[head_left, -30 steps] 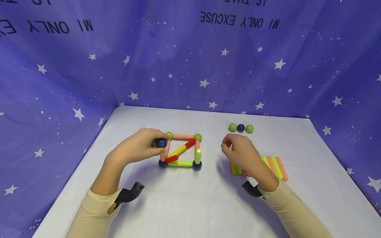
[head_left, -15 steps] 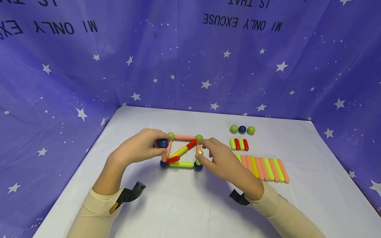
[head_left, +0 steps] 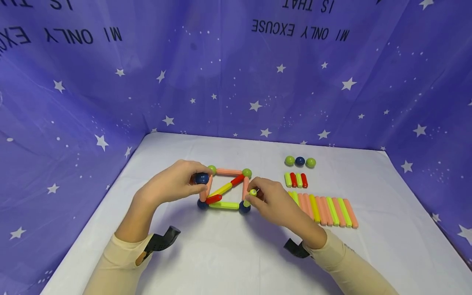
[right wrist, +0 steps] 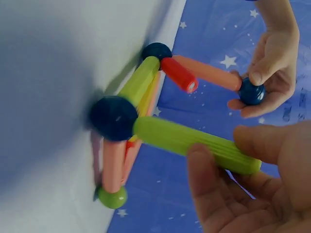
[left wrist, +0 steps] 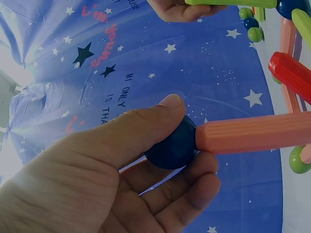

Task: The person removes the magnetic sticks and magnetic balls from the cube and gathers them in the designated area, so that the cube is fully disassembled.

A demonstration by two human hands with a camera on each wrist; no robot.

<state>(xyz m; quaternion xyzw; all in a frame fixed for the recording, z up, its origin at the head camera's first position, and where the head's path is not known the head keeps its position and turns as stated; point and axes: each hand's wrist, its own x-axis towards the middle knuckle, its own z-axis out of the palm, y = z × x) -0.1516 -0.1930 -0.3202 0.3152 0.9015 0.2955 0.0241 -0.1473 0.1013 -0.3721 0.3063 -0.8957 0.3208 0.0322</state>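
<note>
My left hand (head_left: 175, 180) grips a dark blue ball (left wrist: 175, 143) between thumb and fingers. That ball sits on the upper end of a salmon rod (left wrist: 252, 132), which rises from the blue ball (head_left: 202, 203) at the near left corner of a square frame of magnetic rods and balls. With thumb and fingers my right hand (head_left: 274, 200) pinches a lime rod (right wrist: 194, 143). Its lower end touches the blue ball (right wrist: 114, 118) at the near right corner, and it leans a little to the right. A short red rod (right wrist: 179, 74) also sticks up from the near left ball.
Right of the frame lies a row of long salmon, lime and yellow rods (head_left: 333, 211). Behind them are several short lime and red rods (head_left: 296, 180), then a blue ball (head_left: 300, 161) between two green ones. A starry purple cloth (head_left: 254, 82) hangs behind the white table (head_left: 221, 254).
My right hand has moved left from above the loose rods to the standing lime rod and now pinches it; the rod tilts slightly rightward. The left hand keeps holding the blue ball.
</note>
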